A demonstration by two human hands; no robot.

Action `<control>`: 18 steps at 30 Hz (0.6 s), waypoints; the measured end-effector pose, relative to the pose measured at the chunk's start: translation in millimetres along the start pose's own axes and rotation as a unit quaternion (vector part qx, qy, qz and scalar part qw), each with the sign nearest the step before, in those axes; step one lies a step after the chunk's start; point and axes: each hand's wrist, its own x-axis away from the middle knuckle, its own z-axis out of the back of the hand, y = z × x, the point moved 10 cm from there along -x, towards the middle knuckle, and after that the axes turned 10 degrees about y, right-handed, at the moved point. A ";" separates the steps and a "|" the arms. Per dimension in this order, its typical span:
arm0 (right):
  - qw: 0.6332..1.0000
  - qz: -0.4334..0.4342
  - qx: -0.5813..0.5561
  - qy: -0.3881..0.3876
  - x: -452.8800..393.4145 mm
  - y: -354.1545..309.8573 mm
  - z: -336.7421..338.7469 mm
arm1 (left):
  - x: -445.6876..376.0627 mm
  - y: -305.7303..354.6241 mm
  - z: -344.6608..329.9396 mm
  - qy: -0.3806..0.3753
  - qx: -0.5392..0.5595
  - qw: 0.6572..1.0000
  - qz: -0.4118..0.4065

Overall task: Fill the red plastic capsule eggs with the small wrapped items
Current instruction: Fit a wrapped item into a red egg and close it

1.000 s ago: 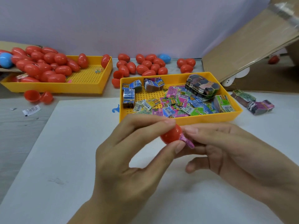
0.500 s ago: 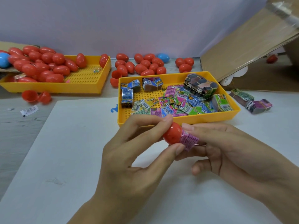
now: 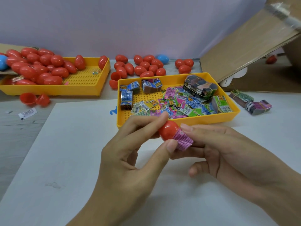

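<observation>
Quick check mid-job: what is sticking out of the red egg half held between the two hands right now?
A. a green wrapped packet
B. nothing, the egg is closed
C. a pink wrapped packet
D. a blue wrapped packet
C: the left hand grips the red egg half, and a pink wrapped packet protrudes from its open end, pinched by the right hand.

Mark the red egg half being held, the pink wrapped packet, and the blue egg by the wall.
red egg half (image 3: 168,130), head view, glossy dome.
pink wrapped packet (image 3: 183,140), head view, exposed printed face.
blue egg (image 3: 163,58), head view, shell centre.
</observation>
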 end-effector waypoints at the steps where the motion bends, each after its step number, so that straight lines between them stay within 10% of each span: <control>1: 1.000 0.000 -0.004 0.004 0.3 -0.3 0.7 | 0.9 -1.5 -0.3 0.000 0.003 1.000 0.005; 18: 0.999 -0.028 -0.037 -0.009 0.7 2.8 -0.7 | -0.8 -4.8 -4.3 -0.024 0.023 0.999 0.039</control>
